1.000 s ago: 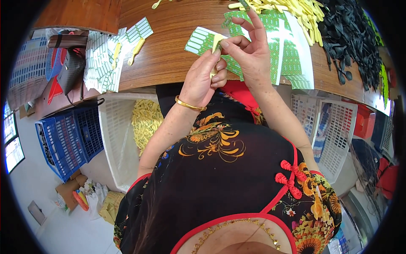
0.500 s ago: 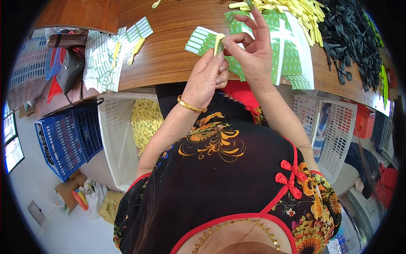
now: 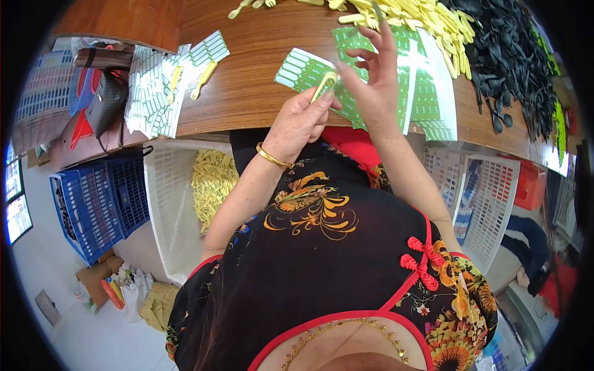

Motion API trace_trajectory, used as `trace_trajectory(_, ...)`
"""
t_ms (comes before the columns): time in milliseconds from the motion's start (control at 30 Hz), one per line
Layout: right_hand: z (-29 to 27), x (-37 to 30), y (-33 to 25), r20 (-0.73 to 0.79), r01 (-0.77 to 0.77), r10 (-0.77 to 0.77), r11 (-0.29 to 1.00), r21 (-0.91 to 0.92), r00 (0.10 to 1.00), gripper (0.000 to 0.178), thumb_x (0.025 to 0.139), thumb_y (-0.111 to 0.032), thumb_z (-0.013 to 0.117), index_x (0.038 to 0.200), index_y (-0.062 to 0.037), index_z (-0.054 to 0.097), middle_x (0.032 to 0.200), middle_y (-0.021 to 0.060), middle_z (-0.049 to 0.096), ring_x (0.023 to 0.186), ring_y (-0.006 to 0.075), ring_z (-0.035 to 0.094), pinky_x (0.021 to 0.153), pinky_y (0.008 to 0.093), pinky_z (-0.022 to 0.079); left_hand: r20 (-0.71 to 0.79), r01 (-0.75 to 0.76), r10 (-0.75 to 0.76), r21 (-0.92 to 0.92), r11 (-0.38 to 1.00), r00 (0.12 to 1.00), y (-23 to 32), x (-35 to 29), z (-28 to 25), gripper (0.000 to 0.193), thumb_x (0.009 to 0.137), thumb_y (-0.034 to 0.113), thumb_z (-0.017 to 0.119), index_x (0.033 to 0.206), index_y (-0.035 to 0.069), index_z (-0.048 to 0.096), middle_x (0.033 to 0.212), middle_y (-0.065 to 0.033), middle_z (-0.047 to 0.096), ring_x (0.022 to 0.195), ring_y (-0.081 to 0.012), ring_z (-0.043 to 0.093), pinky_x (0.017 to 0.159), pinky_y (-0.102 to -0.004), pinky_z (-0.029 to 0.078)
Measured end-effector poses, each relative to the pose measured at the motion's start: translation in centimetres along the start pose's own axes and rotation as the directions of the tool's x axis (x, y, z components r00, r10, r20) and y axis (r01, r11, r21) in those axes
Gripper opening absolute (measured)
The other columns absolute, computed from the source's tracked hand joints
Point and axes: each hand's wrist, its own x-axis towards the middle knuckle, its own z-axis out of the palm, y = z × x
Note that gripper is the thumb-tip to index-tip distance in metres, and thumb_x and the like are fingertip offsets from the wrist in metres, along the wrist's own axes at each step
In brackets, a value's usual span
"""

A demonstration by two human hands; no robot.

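Note:
My left hand (image 3: 299, 121) is closed on a yellow plastic utensil (image 3: 325, 85), thumb along it. Its rounded end sticks up out of my grip and bears a green oval sticker; its other end is hidden in my palm. Just to the right, my right hand (image 3: 375, 83) is raised with thumb and fingers apart, slightly smeared by motion. A small dark green piece (image 3: 378, 10), perhaps a sticker, shows at one of its fingertips. Beyond my hands lies a green sticker sheet (image 3: 297, 69) with white oval gaps, and under the right hand lie more green sheets (image 3: 427, 93).
Yellow utensils (image 3: 439, 31) are heaped at the back right, beside a pile of black utensils (image 3: 504, 62). On the left, two yellow forks (image 3: 203, 79) rest on used sticker sheets (image 3: 151, 93). Below the table edge, a white crate (image 3: 166, 204) holds many yellow pieces.
My right hand's thumb and fingers have come away from the utensil and spread. The left hand has lowered slightly and tilted the utensil, so its green sticker now shows.

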Motion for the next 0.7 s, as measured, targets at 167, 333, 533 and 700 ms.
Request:
trace_trajectory(167,-1.7,0.4,0.0,-0.105,-0.188,0.228,0.937,0.295,0.968,0.082,0.09,0.007,0.068,0.158,-0.0081,0.027,0.129,0.0098,0.056,0.099,0.0118,0.058,0.087,0.0266,0.051,-0.374,-0.163,0.434,0.573,0.803,0.82,0.7,2.3,-8.3,0.03,0.105,0.031,0.058,0.097,0.004,0.069,0.071,0.0,0.055,0.062,-0.0126,0.05,0.061,-0.0307,0.044)
trace_trajectory(333,-1.7,-0.8,0.5,-0.078,-0.226,0.268,0.912,0.343,0.96,0.072,0.091,0.006,0.068,0.154,-0.0064,0.036,0.103,0.0038,0.063,0.096,0.0103,0.059,0.088,0.0262,0.049,-0.018,0.091,0.951,0.996,-0.011,0.31,3.0,3.6,-15.1,0.031,0.095,0.023,0.067,0.117,0.002,0.066,0.107,-0.0205,0.066,0.107,-0.0389,0.06,0.095,-0.046,0.047)
trace_trajectory(533,-0.7,-1.3,0.0,0.049,-0.283,0.284,0.896,0.342,0.958,0.065,0.091,0.005,0.068,0.15,-0.0022,0.042,0.099,0.0039,0.065,0.093,0.0101,0.061,0.089,0.0263,0.05,-0.067,-0.051,0.833,0.992,0.114,0.55,7.6,11.4,-14.2,0.032,0.092,0.028,0.068,0.12,0.011,0.069,0.125,-0.0159,0.065,0.116,-0.0349,0.06,0.1,-0.043,0.047)
trace_trajectory(700,-1.6,-2.2,-1.1,0.076,-0.249,0.238,0.94,0.234,0.968,0.065,0.092,0.004,0.068,0.151,-0.0015,0.04,0.099,0.0039,0.064,0.097,0.0106,0.061,0.092,0.027,0.049,-0.377,0.383,0.723,0.909,0.166,0.58,11.6,18.8,-17.7,0.044,0.091,0.036,0.07,0.13,0.017,0.064,0.142,-0.0092,0.053,0.133,-0.0327,0.048,0.108,-0.0538,0.04)
